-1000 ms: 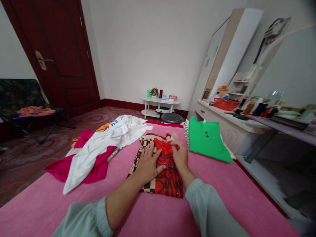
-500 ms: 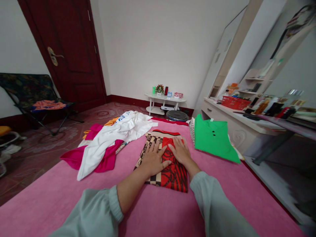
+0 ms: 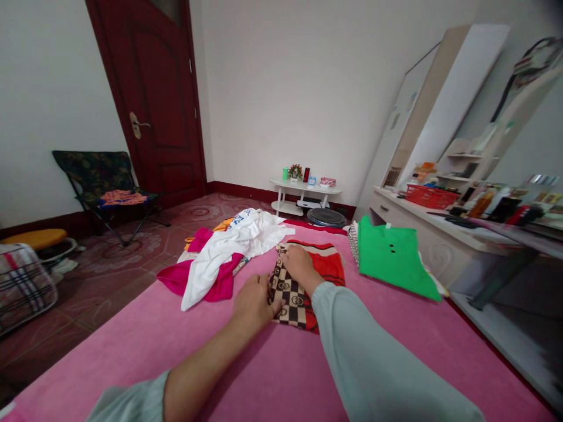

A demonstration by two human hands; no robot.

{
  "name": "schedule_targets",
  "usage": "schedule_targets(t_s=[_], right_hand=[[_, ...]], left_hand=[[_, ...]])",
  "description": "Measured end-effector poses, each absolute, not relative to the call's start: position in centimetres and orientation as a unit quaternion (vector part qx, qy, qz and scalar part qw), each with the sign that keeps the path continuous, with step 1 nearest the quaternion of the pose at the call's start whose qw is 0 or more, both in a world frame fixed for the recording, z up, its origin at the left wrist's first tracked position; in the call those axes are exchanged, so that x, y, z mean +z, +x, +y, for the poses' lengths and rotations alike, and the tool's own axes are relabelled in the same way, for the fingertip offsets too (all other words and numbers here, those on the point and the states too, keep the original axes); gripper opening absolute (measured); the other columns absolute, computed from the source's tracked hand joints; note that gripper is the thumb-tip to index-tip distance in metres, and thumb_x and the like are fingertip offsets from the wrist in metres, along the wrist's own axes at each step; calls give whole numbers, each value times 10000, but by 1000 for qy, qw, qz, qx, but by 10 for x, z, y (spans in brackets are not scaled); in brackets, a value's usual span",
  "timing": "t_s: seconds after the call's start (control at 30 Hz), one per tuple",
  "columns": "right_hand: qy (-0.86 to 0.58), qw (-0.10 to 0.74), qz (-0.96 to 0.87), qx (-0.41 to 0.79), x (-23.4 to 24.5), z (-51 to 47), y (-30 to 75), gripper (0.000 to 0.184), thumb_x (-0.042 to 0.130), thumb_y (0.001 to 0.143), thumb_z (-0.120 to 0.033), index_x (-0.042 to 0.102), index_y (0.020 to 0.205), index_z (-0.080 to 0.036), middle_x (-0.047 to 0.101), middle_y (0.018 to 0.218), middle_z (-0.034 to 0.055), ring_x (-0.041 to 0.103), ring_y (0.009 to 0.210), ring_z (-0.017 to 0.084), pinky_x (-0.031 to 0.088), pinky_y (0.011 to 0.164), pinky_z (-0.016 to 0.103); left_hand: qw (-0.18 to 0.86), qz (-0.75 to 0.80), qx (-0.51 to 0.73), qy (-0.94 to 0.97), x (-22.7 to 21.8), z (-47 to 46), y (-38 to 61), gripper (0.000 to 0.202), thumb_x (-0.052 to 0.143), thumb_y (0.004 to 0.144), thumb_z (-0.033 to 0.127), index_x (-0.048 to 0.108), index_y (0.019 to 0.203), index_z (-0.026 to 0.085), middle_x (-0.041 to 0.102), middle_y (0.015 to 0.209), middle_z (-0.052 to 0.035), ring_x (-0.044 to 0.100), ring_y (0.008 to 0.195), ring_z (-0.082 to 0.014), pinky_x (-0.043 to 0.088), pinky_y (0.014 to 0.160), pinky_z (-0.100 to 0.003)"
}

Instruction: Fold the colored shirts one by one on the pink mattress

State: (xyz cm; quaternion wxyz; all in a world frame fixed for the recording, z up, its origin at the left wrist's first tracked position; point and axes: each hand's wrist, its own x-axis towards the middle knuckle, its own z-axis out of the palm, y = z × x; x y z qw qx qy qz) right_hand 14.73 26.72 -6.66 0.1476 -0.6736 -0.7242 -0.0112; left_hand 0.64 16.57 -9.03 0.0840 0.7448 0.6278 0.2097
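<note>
A folded garment lies on the pink bed cover, with a brown-and-beige checkered part on the left and red on the right. My left hand is at its left edge, thumb on top and fingers curled at the border. Reaching across it, my right hand closes on the far left corner, its fingertips partly hidden. To the left lies a loose heap with a white shirt over a magenta garment. On the right sits a folded green shirt on top of other clothes.
The pink bed cover spreads under everything. A dresser holding a red basket and bottles stands on the right. Beyond the bed is a small white table. A folding chair stands at the left, near the dark red door.
Both hands lay flat on the garment before. My left hand has moved to its left edge, my right across to the far left corner. The view has turned left.
</note>
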Motion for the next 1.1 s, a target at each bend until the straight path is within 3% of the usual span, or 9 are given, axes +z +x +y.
schedule_targets(t_s=[0.13, 0.3, 0.4, 0.47, 0.6, 0.7, 0.83, 0.97, 1.1], right_hand=[[-700, 142, -700, 4, -82, 286, 133, 409, 452, 927, -416, 614, 1096, -81, 662, 1078, 211, 636, 1020, 276, 460, 824, 329], [-705, 121, -699, 8, -82, 312, 137, 488, 487, 907, -426, 477, 1260, -90, 676, 1061, 189, 644, 1006, 276, 466, 803, 338], [-688, 116, -716, 27, -84, 320, 132, 522, 531, 862, -493, 527, 1203, -98, 658, 1100, 202, 618, 1056, 312, 450, 860, 379], [-684, 134, -715, 60, -86, 323, 127, 466, 579, 833, -445, 572, 1134, -89, 638, 1130, 223, 598, 1088, 327, 434, 890, 389], [-681, 182, -702, 101, -89, 324, 129, 293, 599, 785, -204, 614, 1048, -76, 649, 1087, 227, 610, 1069, 304, 428, 886, 357], [-667, 235, -697, 123, -86, 321, 142, 204, 605, 725, -135, 651, 922, -110, 685, 985, 172, 629, 1006, 273, 436, 850, 318], [-635, 346, -672, 159, -65, 314, 156, 153, 590, 727, -251, 656, 822, -151, 693, 805, 75, 635, 866, 240, 464, 739, 293], [-578, 486, -626, 196, -27, 306, 162, 339, 478, 757, -326, 630, 989, -131, 687, 857, 52, 631, 812, 192, 479, 670, 260], [-502, 581, -583, 266, -5, 286, 181, 372, 474, 717, -319, 608, 1022, -154, 689, 849, 33, 645, 757, 163, 501, 659, 253]], left_hand=[[110, 653, 175, 729, -94, 167, -2, 412, 613, 751, 523, 637, 1020, 212, 671, 987, -99, 626, 935, -264, 454, 742, -323], [110, 667, 163, 719, -97, 174, -1, 350, 597, 751, 539, 658, 895, 226, 699, 879, -82, 648, 830, -260, 422, 661, -311], [106, 654, 177, 728, -101, 175, 0, 314, 591, 747, 524, 653, 793, 219, 693, 819, -79, 639, 788, -259, 395, 634, -308], [116, 635, 205, 736, -103, 174, 2, 239, 588, 747, 449, 636, 745, 215, 679, 774, -66, 626, 749, -240, 370, 612, -295], [184, 574, 306, 737, -111, 171, 10, 34, 537, 690, 203, 544, 657, 200, 599, 653, -6, 551, 626, -157, 308, 557, -253], [271, 518, 389, 712, -113, 170, 15, 92, 486, 635, 114, 442, 620, 194, 498, 579, 36, 475, 559, -113, 282, 514, -221], [328, 479, 509, 636, -91, 166, 12, 145, 475, 602, 100, 376, 629, 203, 420, 548, 66, 432, 520, -92, 287, 482, -190], [255, 446, 588, 625, -36, 148, 0, 127, 493, 621, 98, 484, 706, 192, 460, 559, 79, 415, 476, -81, 303, 474, -188], [118, 358, 588, 716, 10, 121, 4, 206, 505, 663, 56, 595, 789, 192, 597, 714, 30, 544, 641, -114, 405, 619, -218]])
